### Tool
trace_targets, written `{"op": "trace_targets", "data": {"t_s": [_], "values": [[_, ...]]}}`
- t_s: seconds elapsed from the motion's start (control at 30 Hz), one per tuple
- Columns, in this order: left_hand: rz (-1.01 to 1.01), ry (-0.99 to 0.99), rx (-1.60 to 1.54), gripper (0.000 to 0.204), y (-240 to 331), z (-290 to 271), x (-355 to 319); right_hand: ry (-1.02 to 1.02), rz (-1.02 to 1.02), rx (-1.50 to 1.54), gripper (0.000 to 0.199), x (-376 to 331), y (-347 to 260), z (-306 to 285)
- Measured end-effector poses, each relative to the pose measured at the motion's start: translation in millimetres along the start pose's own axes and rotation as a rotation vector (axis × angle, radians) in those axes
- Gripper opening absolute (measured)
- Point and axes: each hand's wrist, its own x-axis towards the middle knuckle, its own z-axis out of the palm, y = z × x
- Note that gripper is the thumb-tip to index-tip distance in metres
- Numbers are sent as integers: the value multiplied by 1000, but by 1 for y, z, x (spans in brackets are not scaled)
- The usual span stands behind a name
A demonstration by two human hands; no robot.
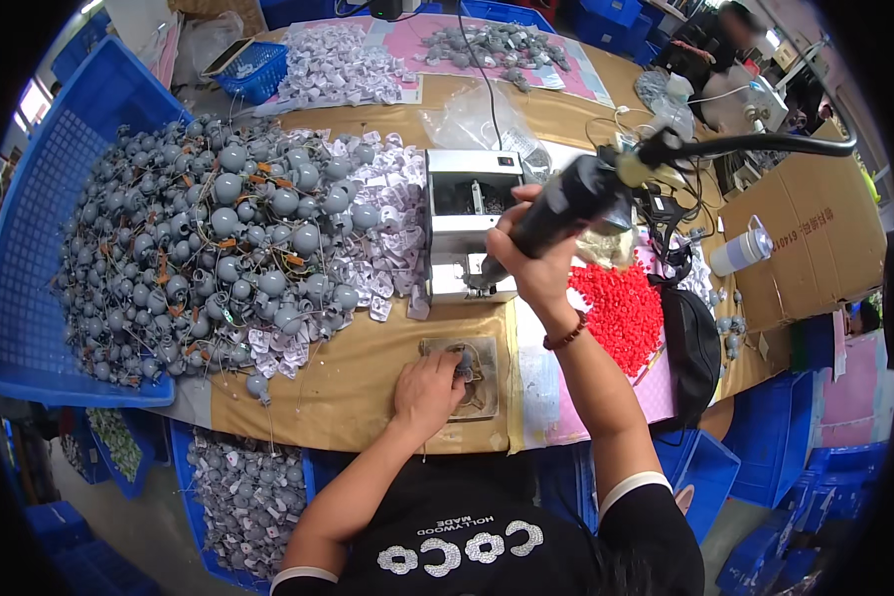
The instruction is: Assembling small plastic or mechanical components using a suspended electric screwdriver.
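A black electric screwdriver point(566, 204), on a black cable from the upper right, is gripped in my right hand point(538, 273). It slants down to the left, and its lower end is at the front of a white screw feeder box point(463, 236); I cannot make out whether the tip touches. My left hand point(427, 394) rests on a shallow fixture block point(482, 399) at the table's near edge. Its closed fingers are on a small grey part point(464, 366), largely hidden by them.
Left stands a tipped blue basket point(35, 248) beside a heap of grey ball-shaped parts with wires point(228, 214). White pieces point(392, 223) lie between heap and feeder. Small red parts point(621, 318), a black pouch point(695, 348), a bottle point(741, 251) and a cardboard box point(810, 233) are right.
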Motion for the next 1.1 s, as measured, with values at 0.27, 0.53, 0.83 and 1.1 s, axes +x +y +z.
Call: {"op": "trace_targets", "data": {"t_s": [0.27, 0.53, 0.83, 1.1], "values": [[-13, 21, -16, 36, -4, 2, -2, -69, 306, -162, 34, -25, 4, 4], [-13, 38, 23, 36, -1, 3, -2, -198, 286, -2, 75, -101, -13, -1], [27, 101, 38, 39, -2, 4, -2, -222, 188, -2, 77, -118, -3, -1], [67, 129, 26, 36, -3, 4, -1, -277, 154, -37, 75, -119, -4, -1]]}}
